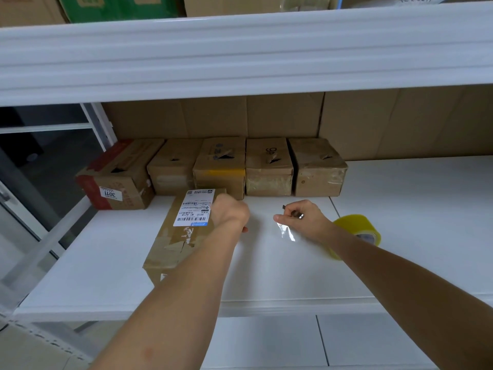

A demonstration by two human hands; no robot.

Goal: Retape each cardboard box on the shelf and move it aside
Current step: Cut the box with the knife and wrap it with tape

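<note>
A white sticker (111, 193) on the leftmost box (117, 174) in the back row reads "3011", upside down. The shipping label (194, 208) on the front box (174, 236) carries barcodes and, upside down, "501E- M1 A218"; its smaller print is unreadable.

Long flat cardboard box (174, 236), white shipping label on its top, lay angled on the white shelf (413, 209), old tape peeling. Five small cardboard boxes (221, 166), tops torn, stood in a row behind it against the back. Yellow tape roll (358, 231) rested at right, a clear tape strip (286, 232) just left of it.
</note>
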